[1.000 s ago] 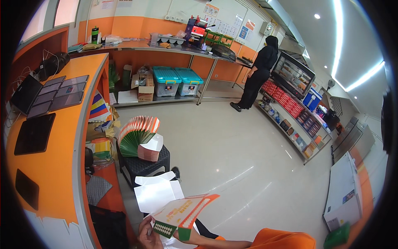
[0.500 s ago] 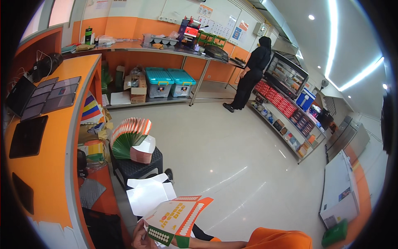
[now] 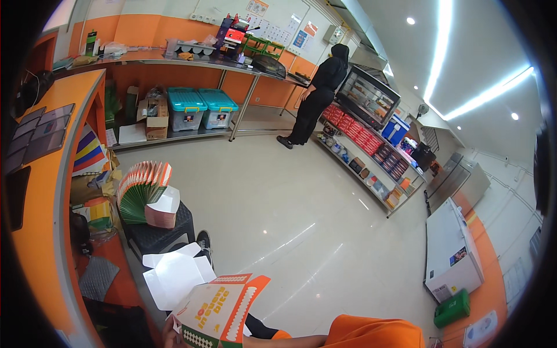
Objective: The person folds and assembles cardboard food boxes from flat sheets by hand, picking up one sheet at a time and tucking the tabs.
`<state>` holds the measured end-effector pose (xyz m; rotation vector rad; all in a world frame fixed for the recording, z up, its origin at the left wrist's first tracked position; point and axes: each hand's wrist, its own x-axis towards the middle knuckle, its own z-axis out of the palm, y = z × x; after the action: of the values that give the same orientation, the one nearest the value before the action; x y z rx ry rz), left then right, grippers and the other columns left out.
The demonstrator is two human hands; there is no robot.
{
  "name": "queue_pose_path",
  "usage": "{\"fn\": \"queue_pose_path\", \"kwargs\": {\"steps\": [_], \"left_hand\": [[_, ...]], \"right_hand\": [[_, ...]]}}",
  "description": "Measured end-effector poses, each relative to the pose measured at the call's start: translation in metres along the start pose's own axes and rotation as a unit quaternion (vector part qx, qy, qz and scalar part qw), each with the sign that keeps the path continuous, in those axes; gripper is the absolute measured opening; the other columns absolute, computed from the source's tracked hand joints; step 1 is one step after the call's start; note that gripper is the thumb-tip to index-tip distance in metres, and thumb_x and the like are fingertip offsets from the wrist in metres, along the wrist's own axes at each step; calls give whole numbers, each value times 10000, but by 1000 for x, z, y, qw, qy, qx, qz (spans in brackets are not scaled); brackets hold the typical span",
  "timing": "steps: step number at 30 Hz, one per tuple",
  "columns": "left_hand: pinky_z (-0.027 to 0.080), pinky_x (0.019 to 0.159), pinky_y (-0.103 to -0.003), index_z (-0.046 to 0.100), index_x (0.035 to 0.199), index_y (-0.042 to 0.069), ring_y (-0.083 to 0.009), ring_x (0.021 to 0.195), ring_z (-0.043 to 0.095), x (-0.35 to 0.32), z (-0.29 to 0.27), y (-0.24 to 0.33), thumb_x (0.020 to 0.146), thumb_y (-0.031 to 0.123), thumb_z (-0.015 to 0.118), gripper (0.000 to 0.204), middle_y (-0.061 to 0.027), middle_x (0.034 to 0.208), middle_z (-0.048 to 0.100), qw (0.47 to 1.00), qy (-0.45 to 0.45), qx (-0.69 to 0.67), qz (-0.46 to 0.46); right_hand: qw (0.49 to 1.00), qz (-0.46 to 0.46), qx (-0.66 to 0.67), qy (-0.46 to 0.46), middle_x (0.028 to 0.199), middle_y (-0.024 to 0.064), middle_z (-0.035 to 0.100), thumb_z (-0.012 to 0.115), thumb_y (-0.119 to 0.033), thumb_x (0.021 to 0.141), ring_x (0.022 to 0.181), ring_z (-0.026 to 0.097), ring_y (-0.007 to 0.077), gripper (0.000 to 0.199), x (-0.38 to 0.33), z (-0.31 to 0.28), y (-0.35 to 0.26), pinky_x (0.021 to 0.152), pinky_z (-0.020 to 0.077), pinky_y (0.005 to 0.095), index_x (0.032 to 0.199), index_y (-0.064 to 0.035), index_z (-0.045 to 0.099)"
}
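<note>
A printed cardboard food box (image 3: 212, 310), cream with orange and green patterned flaps, is tilted low in front of me. My left hand (image 3: 169, 335) grips its left edge with closed fingers, partly cut off by the lower rim. My right forearm comes in from the right below an orange sleeve (image 3: 374, 333) and reaches the box's near right side; the box and the picture's edge hide the right hand's fingers. Just beyond the printed box lies an unfolded white carton (image 3: 177, 277), its plain inside facing up.
A dark stool (image 3: 159, 232) bears a fanned stack of flat cartons (image 3: 138, 197). On the left runs an orange counter (image 3: 43, 232) with tablets. A person in black (image 3: 316, 95) stands by a display shelf (image 3: 365, 139). A white chest freezer (image 3: 452, 249) stands at right.
The view has swung right, so the room appears shifted left. The printed box sits slightly lower in the picture, and less of my left hand shows. Its grip on the box stays.
</note>
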<state>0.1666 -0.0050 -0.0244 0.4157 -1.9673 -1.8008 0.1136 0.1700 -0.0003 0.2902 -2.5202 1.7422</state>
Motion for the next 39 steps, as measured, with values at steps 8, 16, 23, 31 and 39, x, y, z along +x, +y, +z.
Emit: {"fn": "queue_pose_path", "kwargs": {"steps": [8, 16, 23, 31, 39], "left_hand": [[513, 792, -312, 678, 1048, -75, -205, 909, 656, 9, 6, 1, 974, 191, 627, 281, -141, 1035, 709, 999, 30, -27, -11], [544, 862, -309, 725, 971, -23, -225, 1041, 685, 25, 13, 39, 864, -1, 721, 110, -167, 1196, 684, 995, -52, -84, -12], [577, 885, -302, 709, 1086, -50, -207, 1042, 703, 13, -6, 53, 885, -33, 683, 204, -155, 1252, 670, 996, -40, -81, 16], [540, 985, -337, 687, 1158, -23, -290, 1194, 629, 19, 0, 42, 802, -122, 685, 370, -174, 1346, 605, 981, -105, -125, 102], [463, 1082, -380, 553, 1281, -50, -287, 1230, 602, 18, 6, 40, 817, 52, 787, 529, -206, 1411, 540, 964, -114, -238, 17]], "right_hand": [[1000, -9, -18, -9, 1135, 172, 626, 695, -79, 861, 1079, 610, 308, 307, 6, -1, -6, 926, 489, 413, 1150, -19, 613], [996, -15, -75, -36, 1104, 171, 642, 691, -68, 864, 1054, 625, 301, 262, -25, -9, -34, 910, 500, 406, 1114, -18, 630], [989, -65, -85, -101, 1077, 171, 656, 688, -57, 867, 1032, 637, 295, 223, -20, -5, -56, 897, 509, 401, 1083, -18, 644], [983, -87, -95, -132, 1045, 170, 673, 684, -46, 871, 1007, 651, 287, 180, 0, -10, -64, 881, 520, 394, 1047, -18, 661], [976, -113, -105, -154, 1014, 169, 689, 680, -34, 874, 982, 666, 280, 137, 14, -5, -75, 866, 531, 388, 1011, -17, 678]]}}
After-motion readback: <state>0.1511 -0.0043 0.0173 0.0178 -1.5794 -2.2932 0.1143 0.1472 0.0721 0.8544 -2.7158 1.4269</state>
